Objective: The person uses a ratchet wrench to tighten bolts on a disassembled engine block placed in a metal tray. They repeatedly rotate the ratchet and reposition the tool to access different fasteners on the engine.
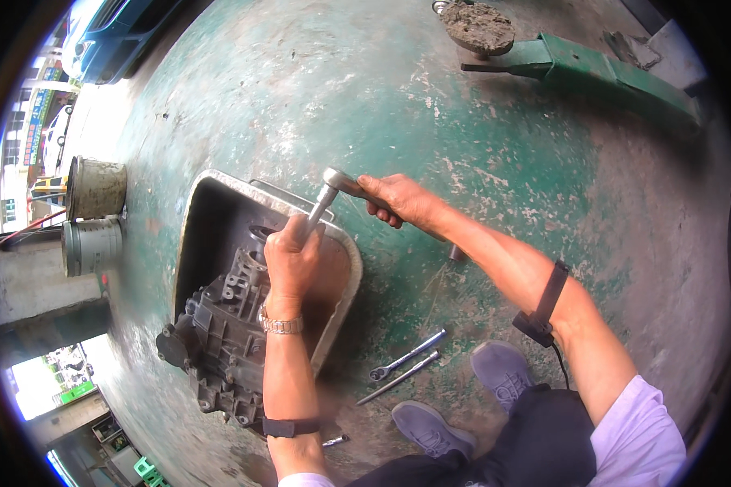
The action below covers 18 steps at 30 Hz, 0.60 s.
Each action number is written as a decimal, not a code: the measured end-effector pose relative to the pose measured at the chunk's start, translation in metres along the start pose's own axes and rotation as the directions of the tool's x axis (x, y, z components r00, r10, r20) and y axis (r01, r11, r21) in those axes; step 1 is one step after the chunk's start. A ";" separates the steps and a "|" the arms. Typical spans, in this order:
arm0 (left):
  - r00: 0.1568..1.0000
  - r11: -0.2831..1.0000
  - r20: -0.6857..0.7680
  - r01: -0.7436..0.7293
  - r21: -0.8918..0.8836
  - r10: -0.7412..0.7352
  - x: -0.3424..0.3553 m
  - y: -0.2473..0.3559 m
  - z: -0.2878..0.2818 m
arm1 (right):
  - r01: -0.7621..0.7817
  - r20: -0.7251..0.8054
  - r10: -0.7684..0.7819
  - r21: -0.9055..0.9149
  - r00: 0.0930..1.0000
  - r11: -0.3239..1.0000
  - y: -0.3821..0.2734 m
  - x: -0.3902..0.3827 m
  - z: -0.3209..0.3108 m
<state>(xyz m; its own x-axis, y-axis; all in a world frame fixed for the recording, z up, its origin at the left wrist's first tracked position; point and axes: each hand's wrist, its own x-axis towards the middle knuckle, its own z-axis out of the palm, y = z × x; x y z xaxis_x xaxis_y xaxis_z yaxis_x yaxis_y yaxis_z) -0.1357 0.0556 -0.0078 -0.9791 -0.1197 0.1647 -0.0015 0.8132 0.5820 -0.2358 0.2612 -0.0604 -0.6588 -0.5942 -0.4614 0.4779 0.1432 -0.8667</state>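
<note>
A ratchet wrench (pixel 340 180) is held above a metal tray (pixel 352 280), with my right hand (pixel 402 200) closed around its handle. From its head a socket extension bar (pixel 323 204) slants down into my left hand (pixel 292 258), whose fingers wrap round it. Below and beside my left hand, a dark cast-metal gearbox housing (pixel 227 333) rests partly in the tray and partly over its near rim. My left hand and forearm cover part of the housing. The bar's lower end is hidden by my left hand.
A second ratchet (pixel 406 355) and a thin metal bar (pixel 398 378) lie near my shoes (pixel 434 428). A small socket tool (pixel 335 441) is by my left forearm. Two buckets (pixel 96 188) stand at the left; a green floor jack (pixel 585 77) is at the far right.
</note>
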 end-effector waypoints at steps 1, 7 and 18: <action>1.000 1.000 0.004 0.005 0.003 -0.005 0.000 0.000 0.001 | -0.017 -0.017 0.017 -0.001 1.000 1.000 0.000 0.001 0.000; 1.000 1.000 0.018 0.023 0.018 -0.023 0.000 -0.002 -0.001 | -0.037 -0.030 0.037 -0.015 0.999 0.999 -0.003 0.000 0.003; 0.999 0.999 -0.007 -0.032 0.029 0.032 0.001 0.001 -0.002 | 0.003 -0.037 -0.003 -0.008 0.999 1.000 -0.006 -0.007 0.005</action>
<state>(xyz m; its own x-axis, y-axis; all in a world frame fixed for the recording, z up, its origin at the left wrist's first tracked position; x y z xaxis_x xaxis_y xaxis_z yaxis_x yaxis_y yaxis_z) -0.1359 0.0552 -0.0061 -0.9772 -0.0971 0.1888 0.0241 0.8326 0.5533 -0.2318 0.2606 -0.0509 -0.6813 -0.5647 -0.4657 0.4717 0.1478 -0.8693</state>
